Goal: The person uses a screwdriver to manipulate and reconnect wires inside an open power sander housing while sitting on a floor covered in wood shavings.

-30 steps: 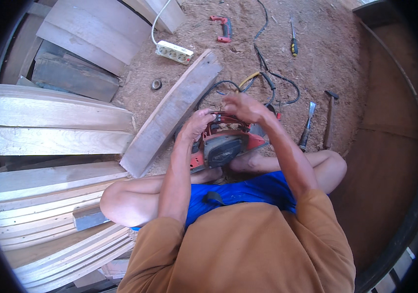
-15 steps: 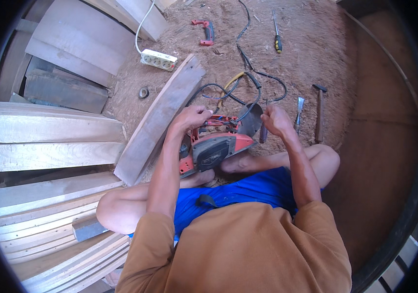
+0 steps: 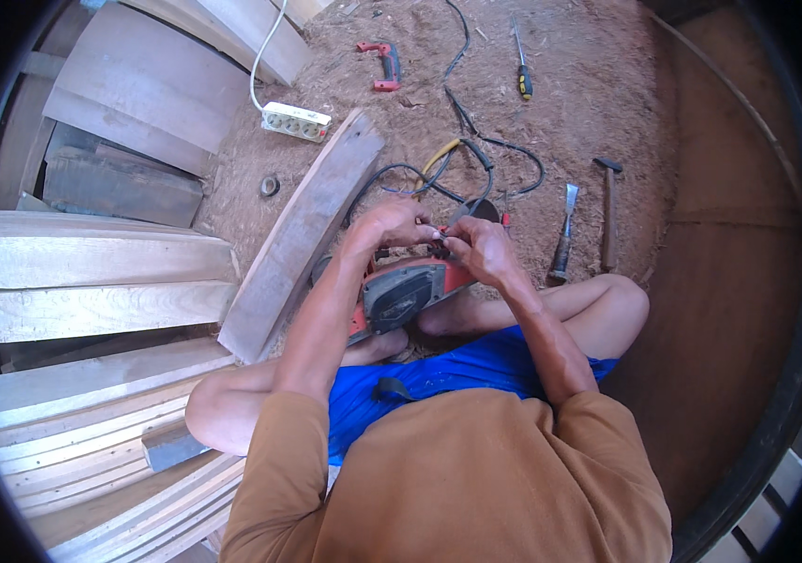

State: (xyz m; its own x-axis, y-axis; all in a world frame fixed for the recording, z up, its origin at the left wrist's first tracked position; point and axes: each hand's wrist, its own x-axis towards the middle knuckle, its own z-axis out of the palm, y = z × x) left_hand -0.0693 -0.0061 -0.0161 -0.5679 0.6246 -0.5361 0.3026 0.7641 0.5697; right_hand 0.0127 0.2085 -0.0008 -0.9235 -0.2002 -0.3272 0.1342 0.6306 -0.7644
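An electric planer [image 3: 405, 295], red and black, rests by my crossed legs with the top of its body opened up. Over that opening my left hand [image 3: 395, 225] has thumb and fingers closed in a pinch. My right hand [image 3: 484, 248] meets it from the other side, fingertips pinched close to the left ones. Whatever small part they grip is too hidden to name. Behind the hands a black cable [image 3: 523, 150] with a yellow section loops over the floor. A red and black handle piece [image 3: 386, 68] lies apart, farther off.
A wooden plank [image 3: 302, 239] lies left of the planer, with a power strip [image 3: 295, 121] and tape roll [image 3: 270, 186] beyond. To the right are a chisel [image 3: 564, 235] and hammer [image 3: 610, 216]; a screwdriver [image 3: 522, 75] lies farther away. Stacked boards [image 3: 101, 253] line the left side.
My right hand has moved left and in over the planer, beside the left hand. My left hand has shifted right, so the fingertips of both now meet at the opening.
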